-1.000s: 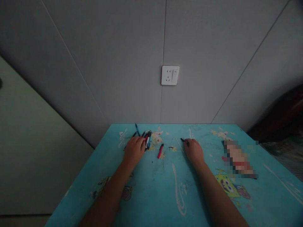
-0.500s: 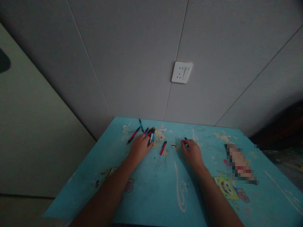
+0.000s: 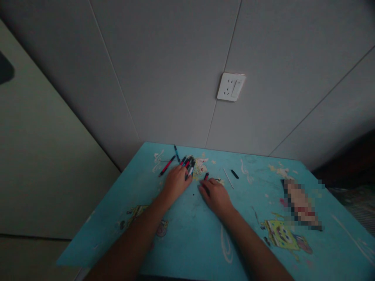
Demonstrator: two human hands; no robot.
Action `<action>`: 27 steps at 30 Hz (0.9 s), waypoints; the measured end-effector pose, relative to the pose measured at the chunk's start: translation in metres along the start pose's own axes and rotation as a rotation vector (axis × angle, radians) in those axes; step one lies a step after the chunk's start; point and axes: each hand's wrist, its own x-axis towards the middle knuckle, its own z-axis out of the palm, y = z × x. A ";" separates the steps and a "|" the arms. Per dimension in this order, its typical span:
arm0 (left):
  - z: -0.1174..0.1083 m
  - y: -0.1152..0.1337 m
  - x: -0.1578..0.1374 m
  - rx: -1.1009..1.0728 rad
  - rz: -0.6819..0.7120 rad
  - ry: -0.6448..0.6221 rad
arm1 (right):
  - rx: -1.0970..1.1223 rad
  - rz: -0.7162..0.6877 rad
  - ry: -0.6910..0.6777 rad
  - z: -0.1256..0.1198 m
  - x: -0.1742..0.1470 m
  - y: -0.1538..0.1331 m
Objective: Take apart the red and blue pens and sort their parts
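Observation:
My left hand (image 3: 176, 181) is closed around a bunch of pens (image 3: 190, 168), red, blue, black and white, whose tips stick out past the fingers. A red-and-black pen (image 3: 166, 166) and a blue-and-black pen (image 3: 177, 153) lie just beyond it on the table. With bent fingers, my right hand (image 3: 216, 194) covers a short red pen part (image 3: 206, 176); only its dark upper end shows. To the right of that hand lie a thin white refill (image 3: 228, 178) and a short black pen piece (image 3: 234, 174). A small dark piece (image 3: 217, 179) shows behind its knuckles.
The blue table (image 3: 187, 242) has cartoon prints and stands against a grey panelled wall (image 3: 164, 78) with a white socket (image 3: 231, 87). A pixelated flat item (image 3: 301, 205) lies on the right side. A pale panel (image 3: 43, 156) rises at the left.
My right hand has let go of the refill and black piece, leaving them on the table, and moved left onto the red pen part. My left hand still holds the pens. The view shifted slightly.

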 end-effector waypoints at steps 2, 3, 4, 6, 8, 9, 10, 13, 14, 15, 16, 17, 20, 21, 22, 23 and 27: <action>0.000 0.001 0.000 -0.006 0.002 0.002 | 0.029 0.034 0.023 -0.001 0.000 0.004; -0.001 0.001 0.001 -0.014 0.001 0.003 | 0.059 0.038 0.043 -0.003 -0.001 0.006; -0.001 0.002 0.001 -0.033 0.003 0.001 | 0.098 0.036 0.067 -0.006 -0.002 0.008; -0.003 0.004 0.001 -0.096 0.033 -0.021 | 0.196 0.038 0.135 -0.014 -0.004 0.010; -0.005 0.008 0.002 -0.155 0.128 -0.048 | 0.309 0.087 0.232 -0.023 -0.006 0.012; -0.007 0.010 0.002 -0.170 0.195 -0.059 | 0.364 0.132 0.287 -0.027 -0.007 0.014; -0.009 0.012 0.002 -0.171 0.266 -0.069 | 0.414 0.182 0.340 -0.031 -0.007 0.016; -0.015 0.018 0.001 -0.150 0.434 -0.107 | 0.506 0.281 0.397 -0.036 -0.006 0.024; -0.017 0.019 0.001 -0.140 0.464 -0.115 | 0.517 0.290 0.370 -0.036 -0.006 0.026; -0.018 0.020 0.000 -0.129 0.485 -0.119 | 0.526 0.295 0.329 -0.034 -0.006 0.029; -0.019 0.019 0.000 -0.118 0.499 -0.120 | 0.534 0.302 0.286 -0.032 -0.006 0.030; -0.019 0.018 -0.001 -0.109 0.506 -0.116 | 0.543 0.316 0.249 -0.030 -0.006 0.031; -0.018 0.013 0.000 -0.091 0.523 -0.124 | 0.595 0.358 0.166 -0.023 -0.006 0.031; -0.018 0.011 0.000 -0.081 0.534 -0.138 | 0.624 0.357 0.140 -0.022 -0.006 0.030; -0.017 0.009 0.001 -0.071 0.534 -0.138 | 0.653 0.349 0.124 -0.021 -0.006 0.030; -0.017 0.008 0.002 -0.059 0.537 -0.140 | 0.682 0.336 0.117 -0.021 -0.005 0.029; -0.016 0.010 0.003 0.023 0.529 -0.121 | 0.703 0.278 0.106 -0.022 -0.005 0.027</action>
